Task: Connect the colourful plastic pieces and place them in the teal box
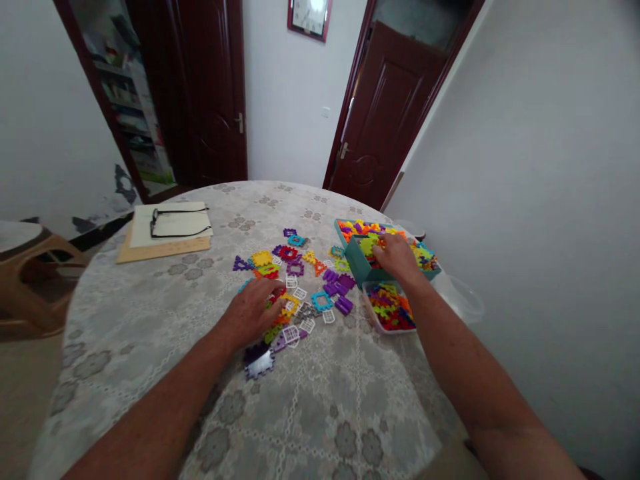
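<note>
1. Counter (pixel 320 400), covered with a patterned cloth, carries loose plastic pieces (pixel 344 305) scattered over its middle, between the two hands and beyond the left one.
2. Left hand (pixel 253 308), palm down, lies over the near left part of the scatter, its fingers curled beside red, yellow and lime pieces. The fingertips are partly hidden, so whether this grip is clamped on a piece cannot be told.
3. Right hand (pixel 399 257) reaches into the green box (pixel 363 263), fingers bent down among lime pieces (pixel 369 245). Its grip is also partly hidden; whether it is clamped or apart cannot be told.
4. Tray (pixel 340 230), just behind the box, is filled with orange, yellow and purple pieces.
5. Tub (pixel 371 313), clear-walled, stands in front of the box, under the right forearm as seen from above; red, lime and orange pieces fill it. A clear lid (pixel 460 300) lies to its right.
6. Plate (pixel 260 364), dark, toothed and shiny, lies at the near end of the scatter, close to the left wrist.
7. Glasses (pixel 153 223) rest on paper (pixel 187 233) at the far left of the counter, with a tan sheet (pixel 165 252) beneath.
8. Background: two dark red doors (pixel 380 100), a wall frame (pixel 309 17) between them, and a stool (pixel 35 283) at left.
</note>
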{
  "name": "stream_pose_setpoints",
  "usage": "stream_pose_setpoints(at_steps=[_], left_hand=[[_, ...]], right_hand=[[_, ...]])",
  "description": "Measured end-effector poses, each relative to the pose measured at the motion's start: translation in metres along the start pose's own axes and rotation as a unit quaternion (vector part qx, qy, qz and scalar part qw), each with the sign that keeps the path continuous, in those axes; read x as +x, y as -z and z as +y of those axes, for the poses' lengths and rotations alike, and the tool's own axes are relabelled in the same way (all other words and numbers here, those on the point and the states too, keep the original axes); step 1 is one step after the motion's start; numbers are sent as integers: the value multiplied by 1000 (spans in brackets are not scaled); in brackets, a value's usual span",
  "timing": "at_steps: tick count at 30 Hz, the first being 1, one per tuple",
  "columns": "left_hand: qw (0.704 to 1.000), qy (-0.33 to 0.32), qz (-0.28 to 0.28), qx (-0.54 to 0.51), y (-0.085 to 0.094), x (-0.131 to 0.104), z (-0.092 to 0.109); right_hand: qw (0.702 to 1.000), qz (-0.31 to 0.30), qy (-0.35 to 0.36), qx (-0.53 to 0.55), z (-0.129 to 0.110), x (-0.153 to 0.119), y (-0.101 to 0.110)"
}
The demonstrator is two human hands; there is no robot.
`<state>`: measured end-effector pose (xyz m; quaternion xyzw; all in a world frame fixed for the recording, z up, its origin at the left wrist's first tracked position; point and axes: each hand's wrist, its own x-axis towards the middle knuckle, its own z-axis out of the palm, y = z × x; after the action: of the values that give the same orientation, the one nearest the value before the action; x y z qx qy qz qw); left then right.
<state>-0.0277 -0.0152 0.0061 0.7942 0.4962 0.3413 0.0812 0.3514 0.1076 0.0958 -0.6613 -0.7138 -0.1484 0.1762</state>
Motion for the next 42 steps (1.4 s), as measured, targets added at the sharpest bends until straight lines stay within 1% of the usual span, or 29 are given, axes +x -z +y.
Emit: stream_pose_setpoints(at_steps=[4, 8, 10, 12, 14, 17, 19, 22, 25, 27, 30, 32, 33, 36, 37, 38, 40, 42], left_hand=[[1000, -2, -7, -6, 1, 0, 1], [1000, 1, -13, -13, 1, 0, 3], [1000, 6, -14, -7, 1, 0, 4], [1000, 9, -10, -1, 1, -1, 3], [1000, 5, 0, 4, 0, -1, 3], [1000, -1, 12, 10, 1, -2, 2], [1000, 4, 13, 17, 1, -3, 2], [1000, 10, 11, 22, 1, -4, 2], [1000, 5, 5, 19, 1, -5, 3], [1000, 1, -1, 16, 1, -6, 4], [1000, -5, 1, 8, 2, -6, 7], [1000, -5, 4, 6, 3, -7, 8], [1000, -5, 3, 7, 4, -7, 8], [1000, -2, -6, 15, 6, -7, 8], [1000, -1, -11, 20, 7, -7, 8], [1000, 0, -18, 24, 8, -6, 8], [999, 4, -38, 34, 11, -6, 9], [997, 8, -65, 42, 15, -5, 11]], right_hand=[[999, 29, 26, -23, -7, -4, -6], [997, 46, 2, -69, -14, -1, -10], [997, 49, -8, -64, -15, 2, -14], [998, 40, -2, -41, -15, 4, -20], [999, 29, 20, -28, -14, 6, -25], [996, 8, 72, -43, -13, 11, -31], [994, -17, 88, -55, -14, 16, -32], [994, -49, 73, -61, -17, 27, -33], [996, -61, 52, -49, -18, 35, -35], [997, -46, 49, -27, -17, 36, -35], [999, 15, 49, 11, -17, 30, -32], [997, 37, 59, 25, -19, 25, -29], [997, 30, 69, 27, -19, 22, -28], [995, -24, 98, 23, -22, 19, -27], [994, -34, 101, 23, -22, 18, -25], [994, -31, 102, 27, -23, 17, -23], [994, 9, 100, 49, -26, 12, -16], [989, 56, 105, 93, -35, -2, -6]])
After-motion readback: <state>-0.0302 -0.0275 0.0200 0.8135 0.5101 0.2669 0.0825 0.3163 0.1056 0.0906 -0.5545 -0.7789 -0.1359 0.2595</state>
